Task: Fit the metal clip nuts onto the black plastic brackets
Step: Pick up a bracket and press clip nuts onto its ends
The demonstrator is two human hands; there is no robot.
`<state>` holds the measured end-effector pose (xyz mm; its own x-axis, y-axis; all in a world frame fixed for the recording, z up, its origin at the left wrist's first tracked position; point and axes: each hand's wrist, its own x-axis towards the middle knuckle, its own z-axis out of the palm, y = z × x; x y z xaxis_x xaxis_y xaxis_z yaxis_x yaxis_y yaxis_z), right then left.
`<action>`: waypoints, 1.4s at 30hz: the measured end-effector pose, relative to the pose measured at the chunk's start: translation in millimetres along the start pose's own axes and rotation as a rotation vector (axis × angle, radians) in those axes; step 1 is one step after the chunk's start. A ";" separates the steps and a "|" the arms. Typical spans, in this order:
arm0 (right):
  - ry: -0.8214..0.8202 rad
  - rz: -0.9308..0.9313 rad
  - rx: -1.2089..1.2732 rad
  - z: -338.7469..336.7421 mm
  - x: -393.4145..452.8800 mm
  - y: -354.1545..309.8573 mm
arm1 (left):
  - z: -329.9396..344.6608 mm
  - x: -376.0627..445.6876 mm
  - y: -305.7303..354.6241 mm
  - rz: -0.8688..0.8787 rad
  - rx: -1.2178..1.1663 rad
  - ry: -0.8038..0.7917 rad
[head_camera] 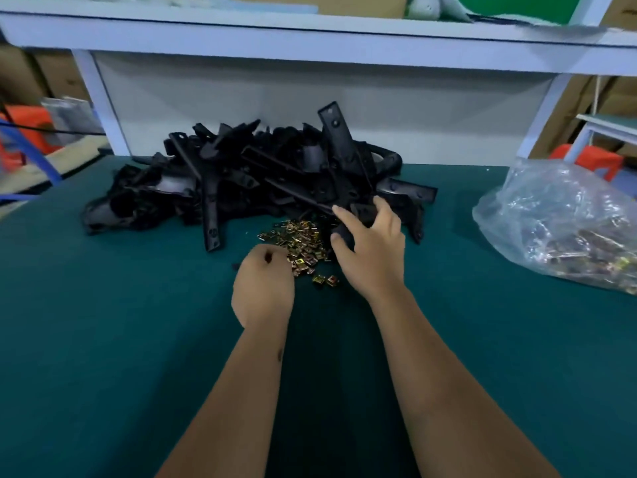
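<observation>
On the green surface (103, 339), a big heap of black plastic brackets (262, 174) sits toward the far edge, tangled, a few long pieces sticking up or out. Just in front of the heap, touching its near edge, a small pile of brass-coloured metal clip nuts (303, 243), loose, a couple stray ones on the near side.

Left hand (263, 288) at the near-left edge of the clip nut pile, back of hand toward the camera, fingers curled under into a loose fist. Fingertips hidden, cannot tell if it pinches a nut or nothing.

Right hand (372, 250) over the right side of the nut pile, reaching into the front of the bracket heap. Fingers spread fairly wide and slightly bent, index pointing left over a bracket, thumb low beside a dark bracket part. Looks like it touches the brackets; a firm grip is not shown. Some motion blur.

To the right, well apart from the heap, a clear plastic bag (558, 222) lies on the surface with more brass-coloured small parts inside. A white shelf (310, 39) runs across above the far edge of the surface. Cardboard boxes (34, 77) and orange stools (593, 160) in the background at both sides.
</observation>
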<state>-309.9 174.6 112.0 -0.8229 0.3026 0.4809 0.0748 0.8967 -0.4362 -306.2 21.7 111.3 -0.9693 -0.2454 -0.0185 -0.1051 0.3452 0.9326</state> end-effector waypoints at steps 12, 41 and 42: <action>0.086 0.133 -0.125 5.8 5.8 2.6 | 3.4 1.8 -2.9 0.032 0.009 -0.032; 0.108 0.513 1.322 -14.9 -35.4 -36.4 | -42.0 12.1 3.7 -0.232 -0.714 -0.485; 0.082 0.630 1.435 -17.0 -30.6 -27.5 | -42.2 11.4 3.7 -0.234 -0.688 -0.509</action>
<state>-277.2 146.2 122.2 -0.8315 0.5545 -0.0325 -0.2356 -0.4051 -0.8834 -308.3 -18.0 129.7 -0.9384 0.2477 -0.2408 -0.3145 -0.3247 0.8920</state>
